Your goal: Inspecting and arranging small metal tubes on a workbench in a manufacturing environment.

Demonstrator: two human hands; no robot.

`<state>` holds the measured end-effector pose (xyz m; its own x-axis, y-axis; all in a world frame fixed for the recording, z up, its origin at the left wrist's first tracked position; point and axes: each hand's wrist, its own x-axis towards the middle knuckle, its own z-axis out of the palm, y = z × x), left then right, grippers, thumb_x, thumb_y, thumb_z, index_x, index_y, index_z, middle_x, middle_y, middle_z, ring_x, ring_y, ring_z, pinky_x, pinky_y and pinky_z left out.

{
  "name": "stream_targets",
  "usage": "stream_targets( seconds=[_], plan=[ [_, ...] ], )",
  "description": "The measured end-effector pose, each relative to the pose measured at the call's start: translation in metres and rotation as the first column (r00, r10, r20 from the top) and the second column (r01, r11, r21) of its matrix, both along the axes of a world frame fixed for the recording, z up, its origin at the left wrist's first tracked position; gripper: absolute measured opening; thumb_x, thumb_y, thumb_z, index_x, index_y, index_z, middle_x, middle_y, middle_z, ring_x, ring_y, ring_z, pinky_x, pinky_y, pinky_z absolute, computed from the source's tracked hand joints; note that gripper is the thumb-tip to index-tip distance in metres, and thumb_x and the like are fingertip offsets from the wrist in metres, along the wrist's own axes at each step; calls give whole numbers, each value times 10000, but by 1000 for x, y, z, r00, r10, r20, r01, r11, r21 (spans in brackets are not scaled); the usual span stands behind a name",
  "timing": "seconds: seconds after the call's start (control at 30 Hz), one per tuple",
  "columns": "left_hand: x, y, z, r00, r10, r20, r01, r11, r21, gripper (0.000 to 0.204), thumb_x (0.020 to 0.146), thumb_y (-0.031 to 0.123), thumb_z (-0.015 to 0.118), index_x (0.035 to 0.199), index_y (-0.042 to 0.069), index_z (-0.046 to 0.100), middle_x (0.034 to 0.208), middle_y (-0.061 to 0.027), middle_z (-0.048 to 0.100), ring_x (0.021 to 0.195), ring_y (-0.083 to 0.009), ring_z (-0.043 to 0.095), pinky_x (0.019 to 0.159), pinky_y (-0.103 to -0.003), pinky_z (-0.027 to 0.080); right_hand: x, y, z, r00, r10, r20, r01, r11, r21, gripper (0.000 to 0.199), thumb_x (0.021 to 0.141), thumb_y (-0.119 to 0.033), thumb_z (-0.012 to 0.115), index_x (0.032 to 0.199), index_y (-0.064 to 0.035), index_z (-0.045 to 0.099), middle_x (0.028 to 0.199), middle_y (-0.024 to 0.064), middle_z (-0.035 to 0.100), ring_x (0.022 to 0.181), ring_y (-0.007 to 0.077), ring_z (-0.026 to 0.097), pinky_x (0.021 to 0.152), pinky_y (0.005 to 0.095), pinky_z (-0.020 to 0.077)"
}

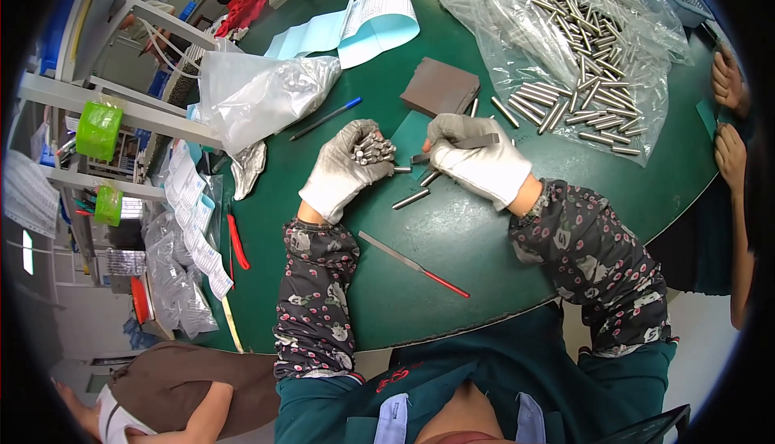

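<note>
A bundle of short metal pins [374, 150] fills my left hand [335, 165], which wears a white glove and is closed round them. My right hand [480, 159], gloved too, grips a flat grey metal bar [478, 141], its tip toward the bundle. Between the hands lie a few loose pins, one of them a single pin [411, 198] nearer to me. A green sheet [410, 139] is partly hidden behind my right fingers. Just beyond that hand sits a brown block [440, 87]. On the near side rests a slim file with a red handle [416, 265].
Many pins [585, 36] are heaped on a clear plastic bag [525, 48] at the far right. To the left are a blue pen [325, 118], a plastic bag [262, 89] and red-handled pliers [237, 242]. Another person's hands [729, 149] are at the right edge of the green table [323, 315].
</note>
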<state>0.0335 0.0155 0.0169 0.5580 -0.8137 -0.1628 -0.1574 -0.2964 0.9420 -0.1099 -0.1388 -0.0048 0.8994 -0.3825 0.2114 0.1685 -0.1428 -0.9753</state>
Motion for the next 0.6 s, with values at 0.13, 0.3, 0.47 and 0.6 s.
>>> stream_targets(
  seconds=[0.13,0.3,0.47,0.6],
  plan=[
    [-8,-9,-1,989,67,131,-74,996,52,480,640,-18,709,1073,-14,501,898,-48,594,822,-102,562,751,-228,474,-2,-4,1,999,38,0,-38,998,49,63,781,-84,530,765,-35,567,676,49,575,645,102,544,600,242,445],
    [-6,-8,1,977,16,214,-37,995,91,486,631,-18,704,1073,0,504,900,-59,603,799,-105,579,726,-231,490,-2,-5,2,999,15,40,-14,1000,-23,109,801,-84,481,816,0,550,710,48,563,644,89,525,600,233,446],
    [-6,-7,2,967,-24,253,2,996,89,459,633,-42,693,1050,14,510,913,-59,598,808,-109,586,723,-230,494,-1,-6,-1,1000,-13,1,13,999,-45,108,803,-84,478,815,-3,548,701,41,555,640,84,521,595,226,439],
    [-4,-5,2,948,-88,306,66,995,81,490,616,-70,707,1051,21,500,924,-55,585,823,-120,595,731,-235,502,0,-6,0,1000,-1,-7,1,1000,-25,103,805,-81,478,815,-5,546,696,31,546,637,77,513,589,217,431]
  ],
)
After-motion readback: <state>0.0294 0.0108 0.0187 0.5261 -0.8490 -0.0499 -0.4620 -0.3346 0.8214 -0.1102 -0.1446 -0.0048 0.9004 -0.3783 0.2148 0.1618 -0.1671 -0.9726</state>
